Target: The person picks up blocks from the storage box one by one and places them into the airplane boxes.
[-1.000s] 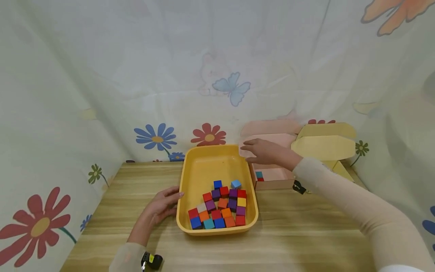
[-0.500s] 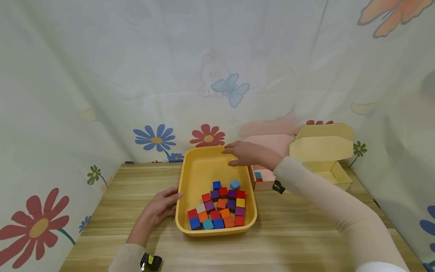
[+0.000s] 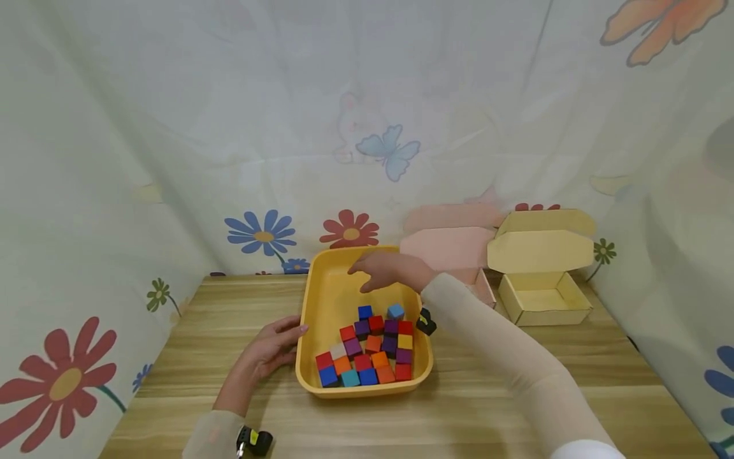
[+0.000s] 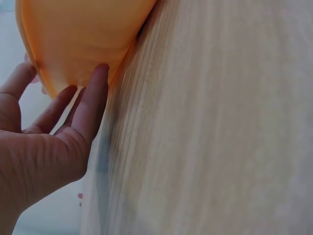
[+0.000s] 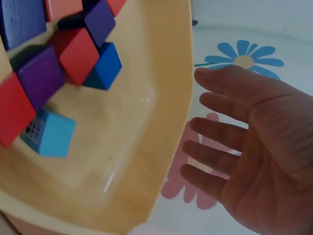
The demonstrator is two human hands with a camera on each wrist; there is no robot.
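The right hand (image 3: 392, 269) hovers over the far half of the yellow tray (image 3: 332, 299), released, its fingers loosely extended and slightly apart. The left hand (image 3: 274, 347) is unclenched too, its spread fingers touching the tray's outer wall on the side facing the worktop's left edge.

Inside the tray, coloured cubes (image 3: 362, 363) crowd the end toward the worktop's near edge: red, orange, purple, blue, teal, yellow and one whitish. At the far side of the group sit a dark blue cube (image 3: 365, 313) and a light blue cube (image 3: 395, 312), the latter just apart from its neighbours. A black device (image 3: 256, 441) sits at the left wrist, another (image 3: 425, 322) at the right.

The tray stands on the wood-grained worktop (image 3: 189, 331), its far end by the far edge. Beside it, toward the right edge, is a pink box (image 3: 444, 245) with raised lid, partly hidden by the right arm. Next to that, near the far right corner, stands an open yellow box (image 3: 553, 317). A flower-printed curtain (image 3: 229, 127) hangs behind the far edge.
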